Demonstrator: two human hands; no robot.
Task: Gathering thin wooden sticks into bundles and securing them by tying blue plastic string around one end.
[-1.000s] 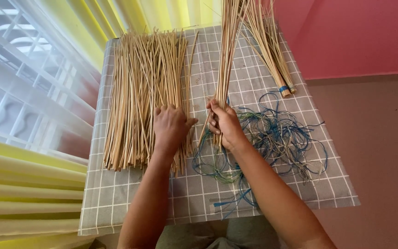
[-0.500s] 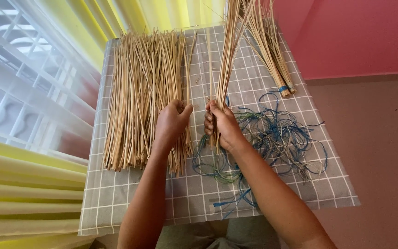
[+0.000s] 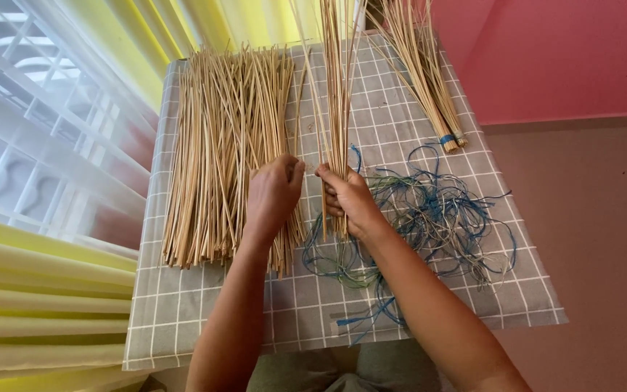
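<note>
A wide pile of thin tan sticks (image 3: 215,152) lies on the left half of a grey checked cloth (image 3: 205,319) over a table. My left hand (image 3: 273,192) rests on the right edge of this pile, fingers curled around a few sticks. My right hand (image 3: 346,199) grips an upright bunch of the same sticks (image 3: 335,87), its lower ends standing on the cloth. The two hands are almost touching.
A tied bundle of sticks (image 3: 426,80) with a blue band lies at the far right. A tangle of blue and green strings (image 3: 437,218) spreads beside my right forearm. Yellow curtains (image 3: 45,305) hang at left, a pink wall (image 3: 560,58) at right.
My left hand has lifted off the pile's lower part and moved up toward the right hand, curling onto a few sticks. The right hand keeps its bunch, held slightly higher.
</note>
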